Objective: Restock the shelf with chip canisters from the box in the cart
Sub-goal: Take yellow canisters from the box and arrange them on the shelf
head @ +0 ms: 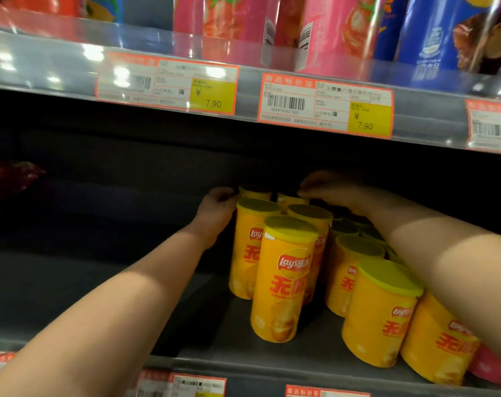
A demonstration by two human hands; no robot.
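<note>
Between the left hand (219, 209) and the right hand (326, 186) the chip canisters (283, 279) are orange-yellow with yellow-green lids and red lettering, on a dark grey shelf (315, 351), while above the hands show pink canisters (229, 18), a blue canister (432, 32) and white price tags (325, 106) edged orange with yellow patches.
</note>
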